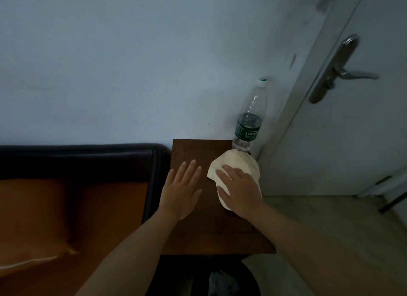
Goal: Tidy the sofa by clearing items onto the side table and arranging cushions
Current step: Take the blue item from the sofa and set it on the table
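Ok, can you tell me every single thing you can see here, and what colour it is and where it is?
side table: one, dark brown wood, beside the sofa's arm
cloth item: one, cream, on the side table's right part, under the right hand
water bottle: one, clear with green label and white-green cap, upright at the table's far right corner
sofa: one, black frame with orange seat, at left
cushion: one, orange, on the sofa seat
door: one, white, at right
door handle: one, silver, on the door
wall: pale blue-grey, behind
bin: one, dark, bottom edge, contents unclear
left hand: flat, fingers straight, over the table
right hand: resting on the cloth item
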`<state>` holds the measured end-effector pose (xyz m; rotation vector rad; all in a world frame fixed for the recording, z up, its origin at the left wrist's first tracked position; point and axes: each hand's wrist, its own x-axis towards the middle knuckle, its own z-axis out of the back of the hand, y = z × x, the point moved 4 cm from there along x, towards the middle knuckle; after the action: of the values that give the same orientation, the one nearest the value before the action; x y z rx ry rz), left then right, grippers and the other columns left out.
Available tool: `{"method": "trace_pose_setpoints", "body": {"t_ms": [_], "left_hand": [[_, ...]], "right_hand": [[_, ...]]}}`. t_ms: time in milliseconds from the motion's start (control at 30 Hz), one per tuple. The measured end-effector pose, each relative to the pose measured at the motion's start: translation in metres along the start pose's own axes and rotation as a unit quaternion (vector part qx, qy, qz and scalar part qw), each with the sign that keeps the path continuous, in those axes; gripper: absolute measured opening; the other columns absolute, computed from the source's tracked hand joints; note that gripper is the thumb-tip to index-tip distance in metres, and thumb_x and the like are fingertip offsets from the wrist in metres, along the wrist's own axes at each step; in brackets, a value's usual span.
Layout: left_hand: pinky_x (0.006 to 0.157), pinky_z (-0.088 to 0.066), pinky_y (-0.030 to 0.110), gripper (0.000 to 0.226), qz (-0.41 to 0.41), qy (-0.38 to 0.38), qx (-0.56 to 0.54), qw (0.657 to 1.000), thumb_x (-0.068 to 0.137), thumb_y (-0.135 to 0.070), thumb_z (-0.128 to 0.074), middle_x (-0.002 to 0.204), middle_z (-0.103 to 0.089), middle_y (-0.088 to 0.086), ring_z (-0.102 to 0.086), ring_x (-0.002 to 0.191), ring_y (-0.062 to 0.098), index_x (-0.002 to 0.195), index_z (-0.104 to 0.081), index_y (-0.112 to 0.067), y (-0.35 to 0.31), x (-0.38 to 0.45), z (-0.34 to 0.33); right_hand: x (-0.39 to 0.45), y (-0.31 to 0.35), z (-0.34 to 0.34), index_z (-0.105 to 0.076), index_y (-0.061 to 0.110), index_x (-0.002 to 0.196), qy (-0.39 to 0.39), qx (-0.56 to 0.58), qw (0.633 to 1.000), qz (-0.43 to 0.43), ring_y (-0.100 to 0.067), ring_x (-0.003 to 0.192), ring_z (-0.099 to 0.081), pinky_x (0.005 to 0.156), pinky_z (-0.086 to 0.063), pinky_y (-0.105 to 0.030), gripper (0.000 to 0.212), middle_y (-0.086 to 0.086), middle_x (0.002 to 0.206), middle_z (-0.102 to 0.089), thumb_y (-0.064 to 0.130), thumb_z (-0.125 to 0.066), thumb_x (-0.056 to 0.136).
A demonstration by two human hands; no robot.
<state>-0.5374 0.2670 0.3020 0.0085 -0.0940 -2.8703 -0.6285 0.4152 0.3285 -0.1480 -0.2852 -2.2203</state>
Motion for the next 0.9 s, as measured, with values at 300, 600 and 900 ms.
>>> {"method": "trace_pose_setpoints", "body": {"t_ms": [300,600,900], "left_hand": [[0.119,-0.002,0.048,0.064,0.087,-0.002,0.015,0.996,0.100,-0.055,-0.015,0.160,0.013,0.000,0.011,0.147,0.021,0.152,0.008,-0.026,0.021,-0.112,0.061],[0.120,-0.003,0.047,0.063,0.180,0.003,0.022,0.983,0.101,-0.050,-0.022,0.161,0.006,0.001,0.007,0.148,0.020,0.153,0.002,-0.023,0.062,-0.243,0.091],[0.119,-0.009,0.043,0.063,0.266,-0.039,0.038,0.962,0.100,-0.052,-0.026,0.161,-0.007,0.001,-0.005,0.148,0.019,0.153,-0.007,-0.023,0.154,-0.362,0.103]], "right_hand": [[-0.035,0.072,0.044,-0.057,0.020,0.128,-0.035,0.000,0.996,0.084,-0.028,0.111,-0.060,0.086,-0.052,-0.046,0.040,-0.006,0.131,-0.059,0.036,-0.058,0.091],[-0.072,0.187,0.066,-0.057,0.019,0.128,-0.019,0.028,0.978,0.207,-0.025,0.110,-0.060,0.080,-0.052,-0.040,0.046,-0.006,0.129,-0.060,0.042,-0.037,0.093],[-0.087,0.345,0.054,-0.049,0.020,0.135,0.028,0.011,0.962,0.272,-0.026,0.114,-0.057,0.083,-0.050,-0.044,0.050,-0.006,0.138,-0.052,0.045,-0.033,0.095]]}}
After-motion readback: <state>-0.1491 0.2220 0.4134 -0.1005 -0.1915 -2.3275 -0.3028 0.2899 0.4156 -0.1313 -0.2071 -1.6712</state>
